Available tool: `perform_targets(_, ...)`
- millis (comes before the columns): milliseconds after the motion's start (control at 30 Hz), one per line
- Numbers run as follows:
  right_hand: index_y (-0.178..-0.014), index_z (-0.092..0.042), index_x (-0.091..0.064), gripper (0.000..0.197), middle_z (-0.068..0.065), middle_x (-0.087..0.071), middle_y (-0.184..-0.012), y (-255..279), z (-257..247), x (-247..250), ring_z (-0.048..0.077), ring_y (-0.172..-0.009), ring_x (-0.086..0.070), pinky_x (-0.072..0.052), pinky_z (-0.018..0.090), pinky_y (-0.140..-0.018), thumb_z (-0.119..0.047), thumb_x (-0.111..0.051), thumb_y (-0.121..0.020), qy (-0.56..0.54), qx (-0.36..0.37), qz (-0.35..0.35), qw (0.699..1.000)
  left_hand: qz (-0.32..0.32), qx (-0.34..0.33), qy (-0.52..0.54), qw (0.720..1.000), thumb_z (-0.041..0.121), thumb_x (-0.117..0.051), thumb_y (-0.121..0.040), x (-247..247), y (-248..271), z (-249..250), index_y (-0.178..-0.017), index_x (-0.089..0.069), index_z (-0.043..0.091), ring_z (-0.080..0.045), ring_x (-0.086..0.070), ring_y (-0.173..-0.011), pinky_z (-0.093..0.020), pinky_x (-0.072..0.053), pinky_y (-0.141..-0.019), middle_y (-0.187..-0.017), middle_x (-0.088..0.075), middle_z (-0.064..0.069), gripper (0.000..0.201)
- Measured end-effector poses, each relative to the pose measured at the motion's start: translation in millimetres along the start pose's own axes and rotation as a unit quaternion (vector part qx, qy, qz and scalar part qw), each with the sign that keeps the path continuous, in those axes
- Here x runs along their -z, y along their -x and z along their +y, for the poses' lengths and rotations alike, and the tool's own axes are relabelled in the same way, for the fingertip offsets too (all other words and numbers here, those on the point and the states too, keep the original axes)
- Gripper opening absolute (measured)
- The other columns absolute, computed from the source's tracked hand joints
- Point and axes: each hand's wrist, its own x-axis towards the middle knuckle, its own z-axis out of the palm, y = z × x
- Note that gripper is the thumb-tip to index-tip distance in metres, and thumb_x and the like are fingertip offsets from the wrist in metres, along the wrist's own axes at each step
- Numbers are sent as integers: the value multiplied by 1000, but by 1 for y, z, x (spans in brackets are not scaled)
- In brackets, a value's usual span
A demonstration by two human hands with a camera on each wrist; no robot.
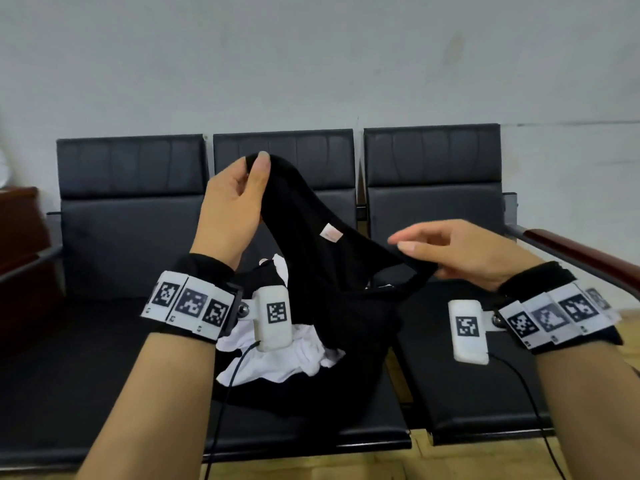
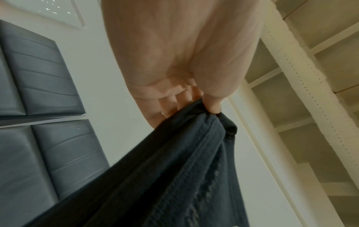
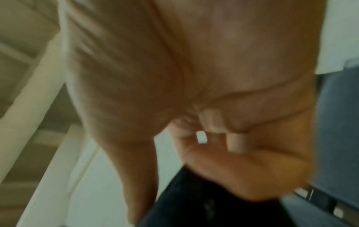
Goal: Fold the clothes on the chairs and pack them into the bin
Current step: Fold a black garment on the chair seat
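Two hands on black garment (image 1: 322, 258): left hand (image 1: 235, 202) pinches it upper centre; right hand (image 1: 460, 251) pinches lower right, neckline sloping between.

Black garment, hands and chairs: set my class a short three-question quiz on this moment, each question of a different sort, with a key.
1. True or false: the left hand pinches the black garment higher than the right hand does.
2. Multiple choice: the white garment lies (A) in a bin, (B) on the middle chair, (C) on the floor.
3. Fill in: the small pale label sits at the black garment's ____.

Key: 1 true. 2 B. 3 neckline, between the two hands.
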Motion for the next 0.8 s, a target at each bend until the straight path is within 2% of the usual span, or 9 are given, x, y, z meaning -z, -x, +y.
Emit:
perform_targets(100, -100, -32, -79, 63, -2, -78, -97, 15, -12, -1, 20, -94, -71, -54, 29, -73, -81, -42, -87, 208, -104, -48, 971, -4, -26, -8, 1000, 42, -53, -107, 2, 5, 12, -104, -74, 20, -28, -73, -102, -54, -59, -94, -99, -77, -5, 31)
perform_targets(200, -84, -18, -80, 84, 7, -75, -79, 24, -21, 2, 18, -72, -72, -55, 27, -66, -85, -28, -86, 186, -139, -92, 968, 2, -45, -13, 999, 42, -53, -107, 0, 10, 25, -97, -71, 11, -15, -63, -78, -37, -54, -72, -81, -67, 1, 37)
perform_targets(233, -80, -13, -77, 81, 5, -71, -69, 27, -23, 4, 15, -61, -67, -52, 24, -58, -80, -33, -90, 111, -132, -92, 981, 0, -49, -10, 999, 43, -54, -107, 0, 11, 29, -98, -69, 7, -14, -59, -78, -37, -52, -72, -81, -65, 0, 40)
perform_targets(300, -79, -7, -63, 67, 1, -54, -56, 32, -28, 8, 14, -45, -45, -34, 20, -44, -70, -47, -91, -58, -92, -69, 992, -10, -50, 4, 999, 47, -55, -105, -1, 13, 34, -101, -68, 5, -19, -60, -85, -51, -56, -82, -88, -65, -7, 44)
perform_targets(367, -73, -15, -57, 46, -3, -36, -52, 36, -32, 12, 11, -46, -26, -19, 22, -45, -59, -55, -88, -174, -23, -55, 983, -16, -50, 15, 999, 50, -55, -103, -2, 15, 38, -100, -68, 8, -24, -61, -89, -65, -53, -91, -91, -66, -11, 44)
perform_targets(433, -73, -23, -55, 27, -3, -41, -57, 36, -37, 12, 11, -53, -28, -17, 28, -52, -45, -58, -89, -257, 57, -31, 964, -13, -51, 17, 998, 49, -55, -104, -3, 16, 39, -99, -70, 11, -24, -62, -90, -69, -50, -93, -92, -68, -15, 41)
perform_targets(567, -86, -23, -64, 10, -6, -64, -75, 34, -47, 11, 8, -58, -41, -25, 14, -37, -32, -63, -90, -339, 136, 118, 923, -4, -38, 40, 998, 43, -54, -106, -1, 16, 41, -106, -71, 6, -27, -68, -97, -69, -51, -97, -110, -69, -28, 40)
perform_targets(700, -99, -17, -68, 9, -1, -66, -85, 35, -56, 12, 7, -61, -53, -37, 17, -44, -17, -59, -102, -312, 216, 176, 908, 13, -26, 68, 997, 45, -55, -105, 5, 13, 48, -114, -72, 7, -43, -66, -112, -67, -54, -94, -116, -69, -27, 42)
perform_targets(800, -113, -18, -71, 19, 2, -68, -100, 42, -67, 11, 10, -75, -59, -46, 20, -54, -10, -57, -103, -262, 267, 163, 913, 21, -32, 73, 997, 45, -54, -106, 7, 11, 53, -113, -74, 13, -44, -67, -111, -63, -56, -89, -115, -70, -26, 39)
